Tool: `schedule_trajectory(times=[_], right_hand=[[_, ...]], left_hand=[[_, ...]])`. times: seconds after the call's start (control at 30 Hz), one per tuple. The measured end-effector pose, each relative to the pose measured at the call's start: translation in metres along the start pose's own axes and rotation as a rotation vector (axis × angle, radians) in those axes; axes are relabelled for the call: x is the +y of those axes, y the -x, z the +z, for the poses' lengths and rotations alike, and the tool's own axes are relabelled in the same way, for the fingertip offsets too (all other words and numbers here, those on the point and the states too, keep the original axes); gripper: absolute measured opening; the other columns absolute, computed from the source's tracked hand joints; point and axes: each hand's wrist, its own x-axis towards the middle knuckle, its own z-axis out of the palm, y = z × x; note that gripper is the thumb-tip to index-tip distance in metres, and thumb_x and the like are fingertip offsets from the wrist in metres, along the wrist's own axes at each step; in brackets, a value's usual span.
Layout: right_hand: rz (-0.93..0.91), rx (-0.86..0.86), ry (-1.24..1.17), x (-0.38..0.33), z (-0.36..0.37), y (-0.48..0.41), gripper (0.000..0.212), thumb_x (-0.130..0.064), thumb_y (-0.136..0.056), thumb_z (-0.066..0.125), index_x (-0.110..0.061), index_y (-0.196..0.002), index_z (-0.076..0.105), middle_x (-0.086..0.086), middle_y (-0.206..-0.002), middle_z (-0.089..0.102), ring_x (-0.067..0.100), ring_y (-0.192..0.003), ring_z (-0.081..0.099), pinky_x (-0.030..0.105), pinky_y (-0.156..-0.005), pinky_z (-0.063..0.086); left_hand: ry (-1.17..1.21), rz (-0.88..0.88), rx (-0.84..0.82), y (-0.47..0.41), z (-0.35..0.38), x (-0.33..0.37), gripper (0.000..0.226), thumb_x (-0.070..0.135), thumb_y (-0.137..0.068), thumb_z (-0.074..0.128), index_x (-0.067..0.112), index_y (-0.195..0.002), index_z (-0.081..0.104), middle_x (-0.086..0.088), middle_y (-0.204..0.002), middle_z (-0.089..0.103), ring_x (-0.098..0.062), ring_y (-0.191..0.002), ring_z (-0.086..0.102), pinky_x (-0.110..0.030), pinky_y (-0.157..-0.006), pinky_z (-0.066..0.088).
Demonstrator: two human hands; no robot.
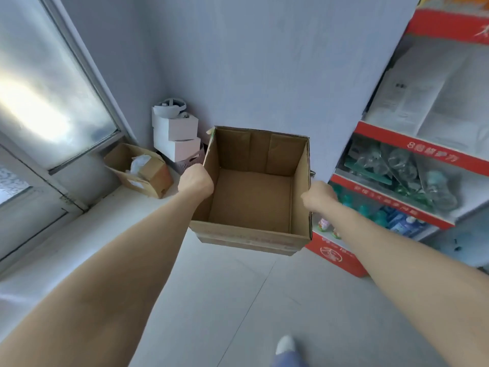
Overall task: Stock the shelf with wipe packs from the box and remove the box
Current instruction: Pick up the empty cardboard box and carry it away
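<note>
Curled fingers of the left hand (195,181) are gripping the box (248,235) wall at 9 o'clock, the right hand (320,197) gripping at 3 (inside is looking empty). It is hanging above the floor (238,300), left of the shelf (412,152). Removal seems to be the step in hand; next, carrying it clear.

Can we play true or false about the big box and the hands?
1. The cardboard box is empty inside. True.
2. Only one hand holds it. False: the left hand and the right hand each grip a side wall.
3. The shelf has red edges. True.
4. The pink and white boxes sit inside the cardboard box. False: they are stacked in the corner beyond it.
</note>
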Motion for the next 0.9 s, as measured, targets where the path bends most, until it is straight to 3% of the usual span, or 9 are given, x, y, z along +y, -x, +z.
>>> schedule_trajectory(times=[0.1,0.2,0.27,0.37,0.53,0.6,0.7,0.83,0.9], right_hand=[[-0.001,0.008,-0.056,-0.02,-0.012,-0.075,0.025,-0.002,-0.089,0.046,0.004,-0.111,0.056,0.02,-0.11,0.06,0.032,-0.095,0.057,0.027,-0.069,0.038],[-0.016,0.02,-0.082,-0.038,-0.019,-0.145,0.009,0.0,-0.087,0.045,-0.001,-0.084,0.054,0.017,-0.099,0.056,0.03,-0.089,0.055,0.026,-0.068,0.038],[0.006,0.014,-0.096,-0.046,-0.018,-0.186,0.019,0.001,-0.086,0.045,-0.006,-0.069,0.044,0.013,-0.093,0.051,0.027,-0.083,0.05,0.024,-0.062,0.038],[0.038,0.015,-0.114,-0.058,-0.014,-0.238,0.012,0.0,-0.088,0.045,-0.003,-0.092,0.056,0.014,-0.101,0.056,0.031,-0.093,0.056,0.023,-0.064,0.038],[0.13,0.021,-0.131,-0.069,0.013,-0.313,0.022,-0.002,-0.088,0.046,-0.008,-0.067,0.044,0.015,-0.095,0.056,0.028,-0.084,0.05,0.026,-0.069,0.036],[0.182,0.029,-0.151,-0.072,0.028,-0.339,0.01,-0.004,-0.088,0.048,-0.002,-0.085,0.057,0.018,-0.106,0.061,0.033,-0.094,0.058,0.026,-0.07,0.038],[0.259,0.034,-0.185,-0.078,0.055,-0.38,0.028,-0.007,-0.091,0.048,0.001,-0.116,0.057,0.019,-0.119,0.06,0.034,-0.108,0.058,0.03,-0.08,0.046],[0.313,0.042,-0.177,-0.076,0.091,-0.425,0.013,-0.008,-0.09,0.048,-0.004,-0.099,0.056,0.017,-0.103,0.059,0.034,-0.105,0.057,0.03,-0.074,0.041],[0.35,0.059,-0.154,-0.072,0.106,-0.442,0.019,-0.009,-0.091,0.048,-0.005,-0.106,0.057,0.018,-0.115,0.06,0.035,-0.111,0.056,0.031,-0.079,0.042]], left_hand=[[0.031,-0.015,-0.004,-0.068,0.013,0.037,0.036,-0.002,-0.088,0.048,-0.001,-0.124,0.052,-0.02,-0.121,0.059,-0.036,-0.113,0.058,-0.038,-0.088,0.05],[0.202,-0.055,-0.02,-0.134,0.033,0.066,0.04,0.003,-0.087,0.047,0.0,-0.127,0.048,-0.019,-0.123,0.058,-0.037,-0.114,0.056,-0.04,-0.092,0.05],[0.274,-0.059,-0.035,-0.174,0.048,0.081,0.039,0.003,-0.086,0.045,0.0,-0.125,0.049,-0.019,-0.123,0.058,-0.036,-0.113,0.056,-0.041,-0.093,0.05],[0.337,-0.083,-0.071,-0.228,0.072,0.098,0.038,0.002,-0.084,0.044,0.001,-0.122,0.052,-0.017,-0.119,0.058,-0.036,-0.109,0.057,-0.037,-0.089,0.05],[0.32,-0.13,-0.153,-0.324,0.12,0.118,0.048,0.007,-0.08,0.048,0.007,-0.128,0.051,-0.017,-0.129,0.051,-0.037,-0.114,0.054,-0.046,-0.093,0.051],[0.335,-0.108,-0.197,-0.354,0.138,0.125,0.052,0.007,-0.081,0.046,0.008,-0.133,0.047,-0.016,-0.132,0.05,-0.036,-0.116,0.053,-0.038,-0.088,0.052],[0.353,-0.067,-0.291,-0.401,0.169,0.13,0.053,0.004,-0.088,0.044,0.006,-0.141,0.037,-0.013,-0.134,0.049,-0.031,-0.119,0.052,-0.028,-0.077,0.042],[0.339,-0.028,-0.432,-0.457,0.211,0.127,0.053,0.0,-0.087,0.046,0.007,-0.139,0.039,-0.011,-0.13,0.054,-0.029,-0.117,0.053,-0.027,-0.086,0.041],[0.334,-0.021,-0.503,-0.479,0.234,0.123,0.05,-0.001,-0.084,0.047,0.006,-0.134,0.046,-0.011,-0.122,0.059,-0.028,-0.107,0.058,-0.03,-0.086,0.045]])
